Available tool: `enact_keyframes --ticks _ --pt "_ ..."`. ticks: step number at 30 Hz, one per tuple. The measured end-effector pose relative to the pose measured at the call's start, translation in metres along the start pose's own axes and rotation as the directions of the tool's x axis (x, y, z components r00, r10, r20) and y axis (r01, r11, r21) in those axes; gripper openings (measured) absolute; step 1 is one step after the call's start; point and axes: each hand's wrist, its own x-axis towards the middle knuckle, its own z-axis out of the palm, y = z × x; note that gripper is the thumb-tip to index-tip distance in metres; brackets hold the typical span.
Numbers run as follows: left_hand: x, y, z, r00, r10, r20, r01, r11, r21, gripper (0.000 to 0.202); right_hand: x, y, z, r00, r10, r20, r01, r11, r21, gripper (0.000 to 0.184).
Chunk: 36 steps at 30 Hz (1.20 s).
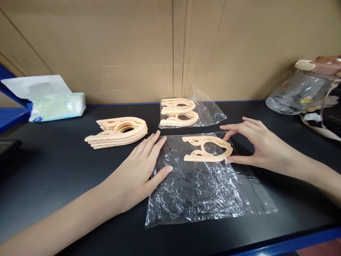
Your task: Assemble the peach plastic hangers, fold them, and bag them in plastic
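A peach-coloured folding clothes hanger [213,159], folded up, lies at the upper part of a clear plastic bag [191,188]; I cannot tell whether it is inside or on top. My right hand [259,145] has thumb and fingers on either side of the hanger's rounded end, gripping it by the edges. Flat along the bag's upper left edge rests my left hand [145,165], fingers stretched and thumb on the plastic. Left of the bag is a stack of several similar folded hangers [117,137]. Behind it, another clear bag [210,113] holds peach hangers [178,113].
On the black tabletop [66,160], a soft tissue pack [58,106] stands at the back left. A clear bottle [301,90] with a strap lies at the back right. A cardboard wall [119,49] closes off the back. A dark object [9,147] sits at the left edge.
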Motion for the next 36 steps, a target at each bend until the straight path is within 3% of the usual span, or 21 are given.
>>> enact_keyframes --ticks 3,9,13,17,25,29,36 --pt "0.001 0.0 0.001 1.0 0.01 -0.016 -0.01 1.0 -0.009 0.076 -0.001 -0.002 0.001 1.0 0.015 0.004 -0.015 0.997 0.074 0.042" --pt "0.001 -0.003 0.005 0.997 0.051 -0.062 -0.053 0.998 -0.021 0.072 0.008 -0.023 0.015 0.994 0.102 -0.049 -0.095 0.988 0.122 0.057" --pt "0.001 -0.006 0.005 0.996 0.052 -0.067 -0.056 0.997 -0.057 0.075 0.005 -0.029 0.016 0.974 0.202 -0.102 -0.182 0.968 0.174 0.051" --pt "0.004 -0.005 0.0 0.998 0.015 -0.055 -0.022 0.991 -0.128 0.079 -0.001 -0.03 0.01 0.962 0.27 -0.033 -0.242 0.907 0.345 0.054" --pt "0.008 -0.005 -0.006 0.997 0.057 -0.052 -0.065 0.985 -0.163 0.071 -0.005 -0.032 0.01 0.987 0.072 0.143 -0.127 0.895 0.427 0.064" --pt "0.009 -0.007 -0.009 0.994 0.098 -0.047 -0.105 0.98 -0.17 0.069 -0.008 -0.029 0.012 0.985 -0.011 0.172 -0.05 0.935 0.351 0.061" --pt "0.009 -0.007 -0.009 0.994 0.103 -0.02 -0.105 0.984 -0.143 0.072 -0.007 -0.028 0.009 0.984 -0.045 0.175 -0.008 0.957 0.29 0.07"
